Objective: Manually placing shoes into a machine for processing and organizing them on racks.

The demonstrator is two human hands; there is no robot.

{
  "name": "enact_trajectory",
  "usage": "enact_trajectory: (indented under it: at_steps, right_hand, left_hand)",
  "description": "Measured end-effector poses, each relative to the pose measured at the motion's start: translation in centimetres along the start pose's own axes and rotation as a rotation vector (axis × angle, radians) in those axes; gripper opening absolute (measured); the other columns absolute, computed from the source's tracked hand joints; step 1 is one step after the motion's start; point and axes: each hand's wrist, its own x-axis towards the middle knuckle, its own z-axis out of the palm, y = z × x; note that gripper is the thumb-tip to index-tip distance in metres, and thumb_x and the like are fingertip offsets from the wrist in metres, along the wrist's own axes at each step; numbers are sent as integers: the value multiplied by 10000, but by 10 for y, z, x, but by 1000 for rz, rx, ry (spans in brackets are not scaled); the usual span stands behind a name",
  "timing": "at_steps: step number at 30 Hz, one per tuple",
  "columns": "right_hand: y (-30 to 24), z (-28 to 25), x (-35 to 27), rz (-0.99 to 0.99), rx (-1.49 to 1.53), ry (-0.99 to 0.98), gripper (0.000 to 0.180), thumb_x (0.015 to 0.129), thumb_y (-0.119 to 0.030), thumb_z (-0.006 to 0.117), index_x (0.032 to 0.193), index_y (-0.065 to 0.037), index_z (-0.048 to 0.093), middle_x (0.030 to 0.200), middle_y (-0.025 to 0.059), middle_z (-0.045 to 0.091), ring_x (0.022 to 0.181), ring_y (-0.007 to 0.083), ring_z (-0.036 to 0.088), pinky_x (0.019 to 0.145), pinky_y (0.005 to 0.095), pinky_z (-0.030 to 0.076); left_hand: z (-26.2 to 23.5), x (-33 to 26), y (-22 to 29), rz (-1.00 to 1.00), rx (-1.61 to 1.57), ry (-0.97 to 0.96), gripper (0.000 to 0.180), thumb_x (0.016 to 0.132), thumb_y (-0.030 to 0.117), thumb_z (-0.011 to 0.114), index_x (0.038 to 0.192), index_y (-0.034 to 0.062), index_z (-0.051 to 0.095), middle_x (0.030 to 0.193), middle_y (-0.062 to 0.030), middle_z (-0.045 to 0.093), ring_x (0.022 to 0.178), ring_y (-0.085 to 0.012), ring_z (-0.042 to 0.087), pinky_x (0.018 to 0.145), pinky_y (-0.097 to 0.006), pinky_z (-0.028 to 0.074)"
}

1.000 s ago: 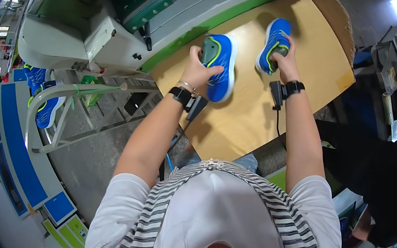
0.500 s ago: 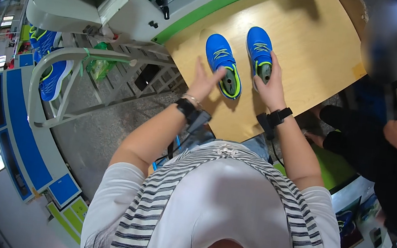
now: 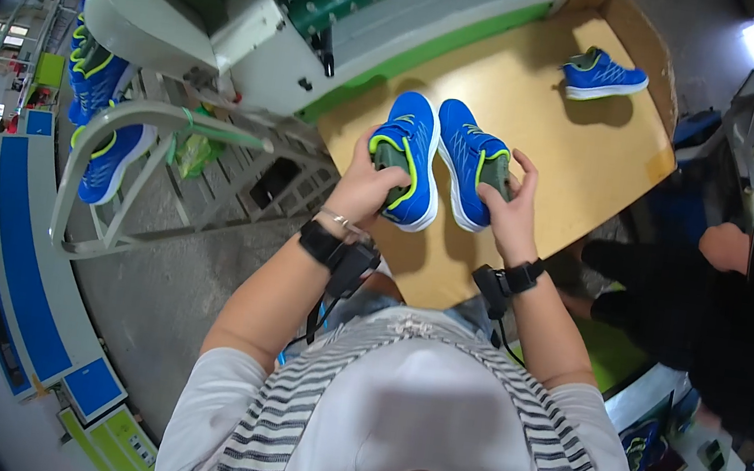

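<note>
My left hand (image 3: 362, 188) is closed around the heel end of a blue sneaker (image 3: 409, 118) with yellow-green trim, its thumb at the shoe's opening. My right hand (image 3: 515, 214) grips a matching blue sneaker (image 3: 462, 140) the same way, thumb at the opening and fingers on its outer side. Both shoes appear raised off the wooden tabletop (image 3: 559, 193). They tilt so that their white soles turn toward each other, toes close together and pointing away from me. A dark grey-green form fills the opening of each.
Another blue sneaker (image 3: 607, 77) stands at the table's far right, near a raised brown edge (image 3: 655, 39). A grey-and-green machine (image 3: 442, 30) borders the far side. To the left, a curved metal rail (image 3: 69, 185) fronts more blue sneakers (image 3: 110, 164). A person in dark clothes (image 3: 675, 289) is at right.
Both hands have closed on the sneakers, which have been lifted, tilted and brought closer together. A third sneaker now shows at the far right, where a blurred shape was before.
</note>
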Motion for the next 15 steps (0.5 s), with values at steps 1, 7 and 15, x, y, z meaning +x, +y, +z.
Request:
enact_trajectory:
  at_steps: [1,7,15]
  right_hand:
    - [-16,0,12,49,56,-9,658,796,19,637,1361,-80,314,1074,160,582,928,187,604,809,300,500]
    - [-139,20,129,-662,-147,59,521,809,-69,686,1242,-69,398,1075,133,594,977,185,582,845,316,481]
    - [-144,107,307,-890,-781,136,651,828,-238,678,1414,-190,399,1378,262,448,1216,450,474,1038,479,380]
  left_hand:
    - [1,-2,25,50,-2,-19,807,685,-57,637,1410,60,304,1181,-98,524,1063,-208,541,928,-332,461]
    - [19,37,150,545,132,106,828,731,-21,613,1451,18,206,1181,-109,526,1045,-210,544,931,-301,453]
    - [-31,172,179,722,694,767,833,896,403,636,1462,-47,221,1492,-263,233,1352,-341,318,1091,-393,311]
